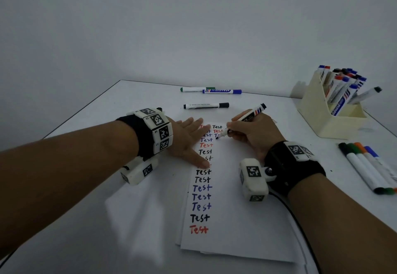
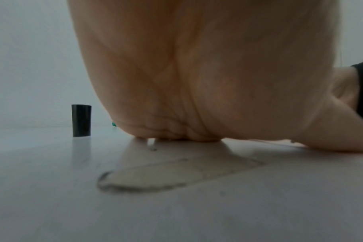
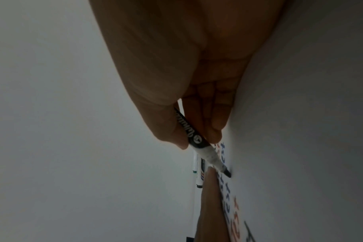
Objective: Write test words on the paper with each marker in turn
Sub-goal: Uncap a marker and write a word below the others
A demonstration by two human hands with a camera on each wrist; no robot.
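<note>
Marker, black-tipped, uncapped: held slanted in right hand, whose fingers were curled round its barrel; tip rested on paper beside a column of "Test" words in black, red and blue. Paper lay on white counter. Left hand lay flat on paper's left edge, fingers straight and spread. Three capped markers lay beyond; holder of markers stood at right; four more markers lay nearer.

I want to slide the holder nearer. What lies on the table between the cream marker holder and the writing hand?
Nothing: in the head view the table is bare between the marker holder and the right hand.
</note>
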